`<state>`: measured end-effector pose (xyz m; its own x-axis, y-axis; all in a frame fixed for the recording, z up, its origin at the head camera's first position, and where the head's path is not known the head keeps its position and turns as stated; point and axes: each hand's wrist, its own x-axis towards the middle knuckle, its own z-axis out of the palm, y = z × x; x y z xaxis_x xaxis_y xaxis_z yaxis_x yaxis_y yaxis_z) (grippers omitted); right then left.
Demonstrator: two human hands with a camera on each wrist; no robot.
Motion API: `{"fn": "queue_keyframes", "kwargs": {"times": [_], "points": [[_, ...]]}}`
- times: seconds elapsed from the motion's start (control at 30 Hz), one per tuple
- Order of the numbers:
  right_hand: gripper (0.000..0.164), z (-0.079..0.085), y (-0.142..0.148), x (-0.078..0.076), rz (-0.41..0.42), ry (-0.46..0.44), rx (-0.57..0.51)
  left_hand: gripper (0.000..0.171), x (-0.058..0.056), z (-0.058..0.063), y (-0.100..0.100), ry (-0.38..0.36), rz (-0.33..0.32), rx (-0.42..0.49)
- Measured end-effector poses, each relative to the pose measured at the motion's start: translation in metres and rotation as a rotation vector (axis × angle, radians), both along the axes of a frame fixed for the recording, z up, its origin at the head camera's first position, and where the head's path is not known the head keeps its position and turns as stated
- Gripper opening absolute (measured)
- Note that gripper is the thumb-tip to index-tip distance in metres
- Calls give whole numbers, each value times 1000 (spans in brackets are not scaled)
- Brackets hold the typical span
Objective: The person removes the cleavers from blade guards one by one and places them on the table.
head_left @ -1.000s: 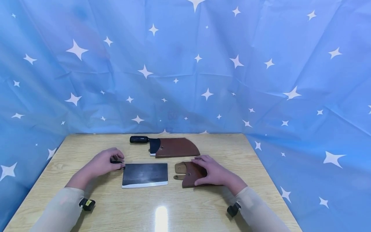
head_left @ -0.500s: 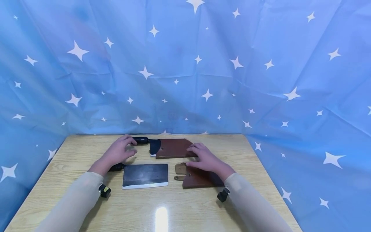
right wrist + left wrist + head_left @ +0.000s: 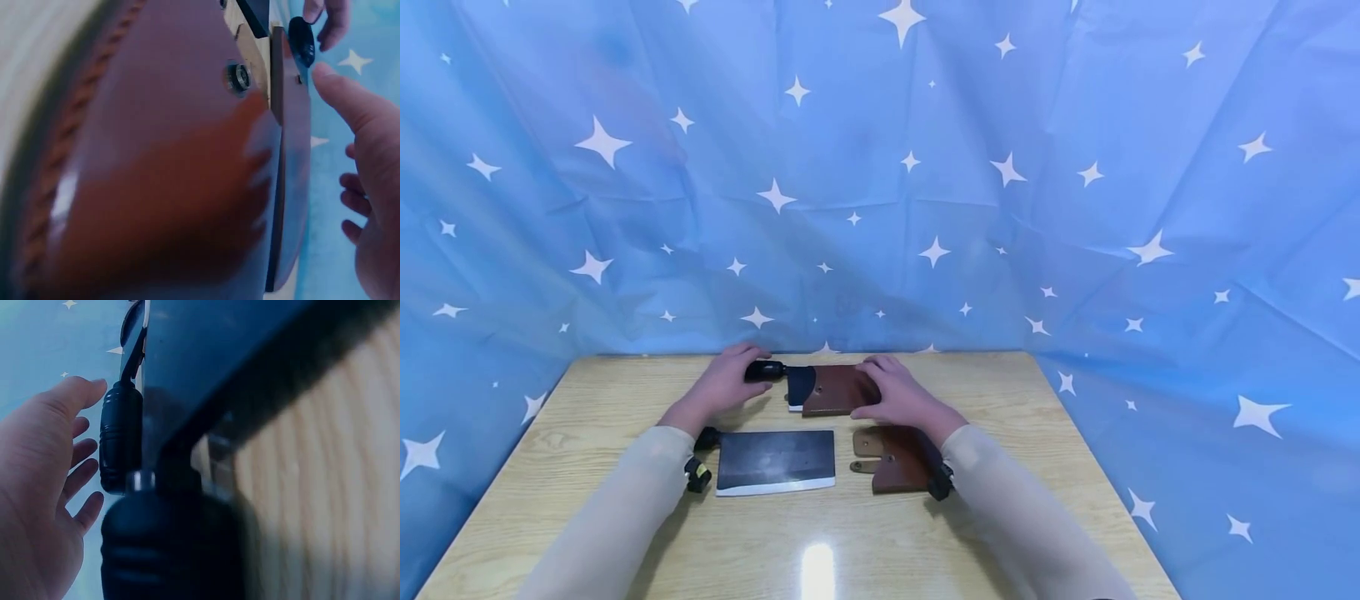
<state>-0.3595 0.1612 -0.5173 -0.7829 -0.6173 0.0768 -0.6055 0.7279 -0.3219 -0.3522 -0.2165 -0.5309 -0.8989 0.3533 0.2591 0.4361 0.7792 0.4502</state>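
Note:
At the back of the table lies a cleaver, its black handle (image 3: 765, 372) to the left and its blade mostly inside a brown leather sheath (image 3: 835, 390). My left hand (image 3: 724, 383) is around that handle; in the left wrist view its loosely bent fingers show a gap to the handle (image 3: 120, 440). Over the sheath's right end is my right hand (image 3: 901, 393), fingers spread; the right wrist view shows its thumb beside the sheath (image 3: 297, 156), not gripping. Nearer, a bare cleaver (image 3: 775, 462) lies flat, its handle partly hidden by my left arm.
A second brown sheath (image 3: 898, 467) with tan straps lies right of the bare cleaver, partly under my right forearm. The wooden table (image 3: 737, 542) ends at a blue star-patterned curtain (image 3: 880, 208).
My left hand has let go of the bare cleaver's handle and moved back to the sheathed cleaver's handle. The right hand has left the nearer sheath and moved back and left to the farther one.

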Motion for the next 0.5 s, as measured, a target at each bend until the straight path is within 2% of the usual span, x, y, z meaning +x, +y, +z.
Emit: {"fn": "queue_keyframes", "kwargs": {"times": [0.3,0.5], "points": [[103,4,-25,-9,-2,-15,20,53,-18,-4,4,-46,-14,-9],[108,-1,-38,-13,12,-41,71,52,-24,-8,7,-36,-60,6]]}}
